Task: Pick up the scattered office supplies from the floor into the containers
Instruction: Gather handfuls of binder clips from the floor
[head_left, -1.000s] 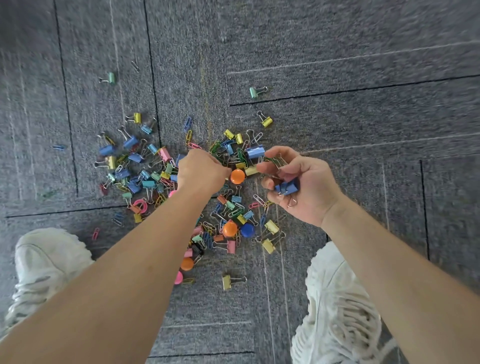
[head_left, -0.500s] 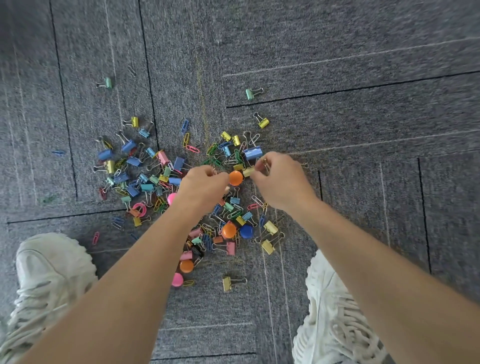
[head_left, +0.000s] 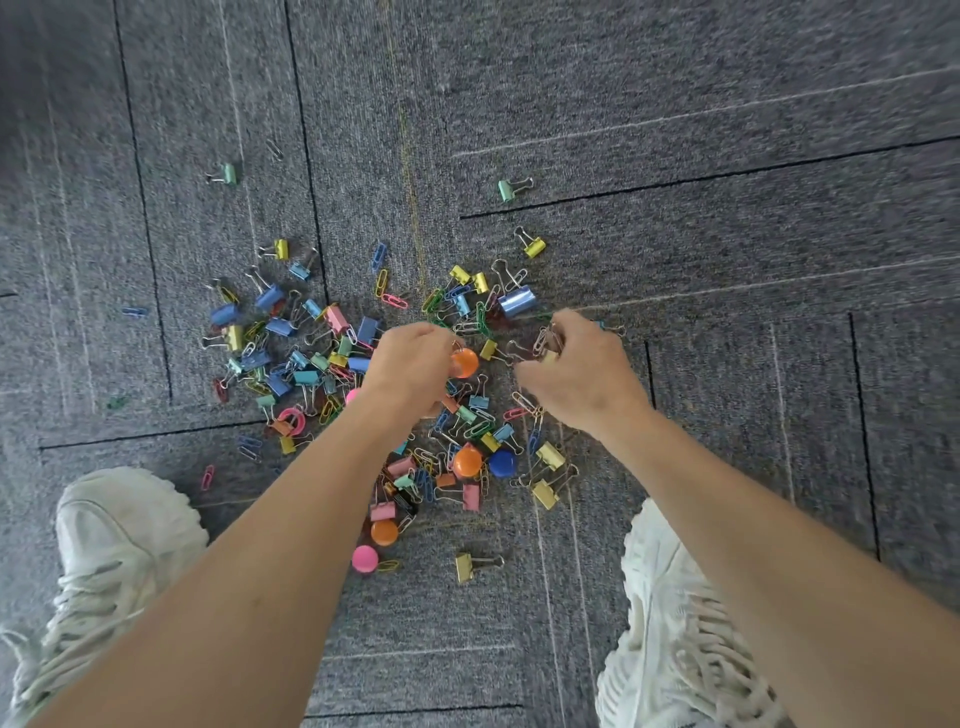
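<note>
A heap of coloured binder clips (head_left: 275, 358), paper clips (head_left: 393, 300) and round magnets (head_left: 503, 463) lies scattered on the grey carpet. My left hand (head_left: 410, 369) is curled over the middle of the heap, its fingertips pinching an orange round magnet (head_left: 465, 362). My right hand (head_left: 582, 371) hovers just right of it, fingers curled round a small bunch of binder clips (head_left: 546, 344) whose wire handles stick out at the fingertips. A large blue binder clip (head_left: 517, 301) lies just beyond both hands. No container is in view.
My two white shoes (head_left: 119, 551) (head_left: 675, 623) stand on either side of the heap's near edge. Stray clips lie apart: green ones (head_left: 227, 174) (head_left: 511, 188) at the far side, a yellow one (head_left: 470, 565) near my feet. Grey carpet tiles (head_left: 727, 260) surround the heap.
My right hand, earlier palm-up with blue clips in it, has turned over and reached down to the heap's right part. The left hand drew the orange magnet slightly nearer.
</note>
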